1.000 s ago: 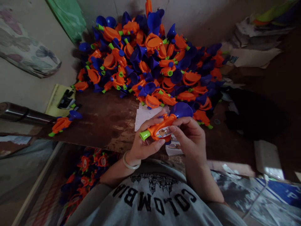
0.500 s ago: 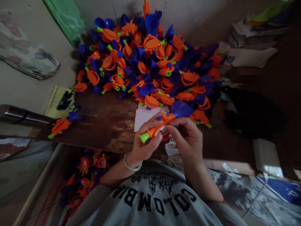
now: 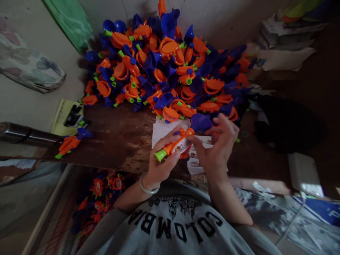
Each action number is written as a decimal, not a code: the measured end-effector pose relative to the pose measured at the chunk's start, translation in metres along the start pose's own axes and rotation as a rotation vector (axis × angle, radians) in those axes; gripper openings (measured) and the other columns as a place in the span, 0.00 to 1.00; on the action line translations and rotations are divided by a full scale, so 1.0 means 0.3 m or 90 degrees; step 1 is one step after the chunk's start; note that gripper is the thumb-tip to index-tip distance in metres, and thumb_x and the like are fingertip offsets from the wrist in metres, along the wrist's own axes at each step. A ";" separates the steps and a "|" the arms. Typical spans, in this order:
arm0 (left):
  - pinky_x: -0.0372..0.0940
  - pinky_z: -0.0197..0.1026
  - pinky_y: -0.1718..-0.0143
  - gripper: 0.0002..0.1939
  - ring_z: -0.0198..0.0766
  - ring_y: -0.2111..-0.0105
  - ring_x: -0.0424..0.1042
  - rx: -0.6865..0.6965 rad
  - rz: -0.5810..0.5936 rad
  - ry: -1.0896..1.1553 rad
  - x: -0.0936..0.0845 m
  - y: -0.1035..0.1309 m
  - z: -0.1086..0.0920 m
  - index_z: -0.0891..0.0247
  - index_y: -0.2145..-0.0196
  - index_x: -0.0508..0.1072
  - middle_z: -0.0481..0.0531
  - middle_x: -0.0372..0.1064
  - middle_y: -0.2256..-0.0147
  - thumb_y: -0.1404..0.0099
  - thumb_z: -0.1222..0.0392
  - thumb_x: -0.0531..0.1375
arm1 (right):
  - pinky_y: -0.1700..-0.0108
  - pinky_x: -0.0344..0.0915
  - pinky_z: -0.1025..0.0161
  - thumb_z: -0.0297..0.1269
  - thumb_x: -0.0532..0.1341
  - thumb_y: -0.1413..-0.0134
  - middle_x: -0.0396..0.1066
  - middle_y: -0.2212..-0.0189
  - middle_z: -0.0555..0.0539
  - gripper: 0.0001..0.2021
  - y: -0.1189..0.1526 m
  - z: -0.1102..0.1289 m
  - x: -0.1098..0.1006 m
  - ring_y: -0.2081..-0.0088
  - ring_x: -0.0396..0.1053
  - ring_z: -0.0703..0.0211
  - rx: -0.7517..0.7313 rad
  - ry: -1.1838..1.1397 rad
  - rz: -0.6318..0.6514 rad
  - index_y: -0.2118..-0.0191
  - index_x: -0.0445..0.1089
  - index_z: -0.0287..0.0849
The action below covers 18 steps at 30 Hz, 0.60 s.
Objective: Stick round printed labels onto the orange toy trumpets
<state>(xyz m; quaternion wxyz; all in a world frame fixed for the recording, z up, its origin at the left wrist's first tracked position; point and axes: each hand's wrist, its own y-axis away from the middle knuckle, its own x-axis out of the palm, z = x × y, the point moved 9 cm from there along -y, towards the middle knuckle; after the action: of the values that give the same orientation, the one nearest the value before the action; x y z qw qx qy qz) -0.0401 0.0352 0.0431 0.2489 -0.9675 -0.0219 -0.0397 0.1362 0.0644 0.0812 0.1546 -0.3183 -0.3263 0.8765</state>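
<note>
My left hand (image 3: 162, 159) is wrapped round a toy trumpet (image 3: 174, 146) with an orange body, a lime mouthpiece and a purple bell. An oval printed sticker (image 3: 182, 145) lies on the side of its body. My right hand (image 3: 219, 148) is beside the bell, its thumb at the sticker's edge and its other fingers spread and raised. Under my hands, partly covered, is a sheet of printed stickers (image 3: 194, 164). Behind the trumpet lies a white paper sheet (image 3: 162, 129).
A large heap of toy trumpets (image 3: 170, 71) fills the back of the table. One more trumpet (image 3: 69, 144) lies at the left near a metal flask (image 3: 29, 134). Below the table edge are several trumpets with stickers (image 3: 98, 187). Black cloth (image 3: 289, 124) lies at the right.
My right hand has opened and lifted its fingers off the trumpet, moving slightly right. More of the sticker on the trumpet and of the sticker sheet now shows. My left hand keeps its hold.
</note>
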 end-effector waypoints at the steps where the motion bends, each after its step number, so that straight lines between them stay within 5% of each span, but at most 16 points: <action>1: 0.71 0.60 0.32 0.17 0.52 0.30 0.69 0.019 -0.015 -0.033 -0.031 -0.001 -0.005 0.49 0.40 0.73 0.54 0.70 0.32 0.24 0.58 0.61 | 0.56 0.75 0.50 0.46 0.71 0.37 0.69 0.45 0.36 0.34 0.001 -0.028 -0.006 0.60 0.72 0.51 0.010 0.019 -0.018 0.31 0.60 0.48; 6: 0.66 0.60 0.29 0.18 0.51 0.31 0.69 0.112 -0.149 -0.468 -0.329 -0.025 -0.006 0.55 0.42 0.76 0.56 0.68 0.32 0.27 0.63 0.60 | 0.52 0.75 0.48 0.47 0.64 0.31 0.72 0.48 0.38 0.27 0.046 -0.149 0.052 0.56 0.74 0.48 0.033 0.017 0.101 0.32 0.62 0.47; 9: 0.58 0.67 0.26 0.19 0.59 0.26 0.60 -0.067 -0.089 -0.738 -0.490 -0.050 0.129 0.59 0.42 0.77 0.62 0.65 0.29 0.29 0.61 0.61 | 0.49 0.75 0.46 0.46 0.62 0.30 0.76 0.48 0.37 0.19 0.096 -0.203 0.116 0.51 0.76 0.44 0.062 0.052 0.240 0.39 0.69 0.45; 11: 0.50 0.79 0.27 0.24 0.69 0.23 0.48 -0.206 -0.010 -0.853 -0.541 -0.039 0.225 0.60 0.39 0.76 0.66 0.57 0.25 0.31 0.56 0.65 | 0.45 0.74 0.43 0.45 0.60 0.29 0.78 0.47 0.36 0.19 0.120 -0.226 0.150 0.47 0.76 0.39 0.067 0.078 0.320 0.40 0.71 0.43; 14: 0.40 0.86 0.28 0.32 0.74 0.21 0.38 -0.249 0.125 -0.898 -0.468 -0.006 0.302 0.58 0.34 0.72 0.65 0.48 0.22 0.33 0.51 0.69 | 0.43 0.72 0.39 0.41 0.62 0.31 0.78 0.45 0.34 0.19 0.141 -0.250 0.173 0.43 0.74 0.35 0.066 0.148 0.419 0.39 0.72 0.41; 18: 0.43 0.78 0.25 0.30 0.66 0.20 0.40 -0.152 0.348 -0.804 -0.209 0.063 0.351 0.55 0.32 0.70 0.60 0.48 0.22 0.30 0.53 0.67 | 0.42 0.72 0.34 0.37 0.69 0.38 0.77 0.43 0.36 0.17 0.218 -0.245 0.183 0.39 0.72 0.32 0.001 0.224 0.609 0.44 0.76 0.45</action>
<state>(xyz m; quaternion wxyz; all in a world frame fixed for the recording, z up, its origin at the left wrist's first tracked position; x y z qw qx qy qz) -0.0945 0.0681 -0.0633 0.0818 -0.7969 0.0866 0.5922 0.1393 0.0772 -0.0307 -0.2112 -0.5746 -0.1128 0.7826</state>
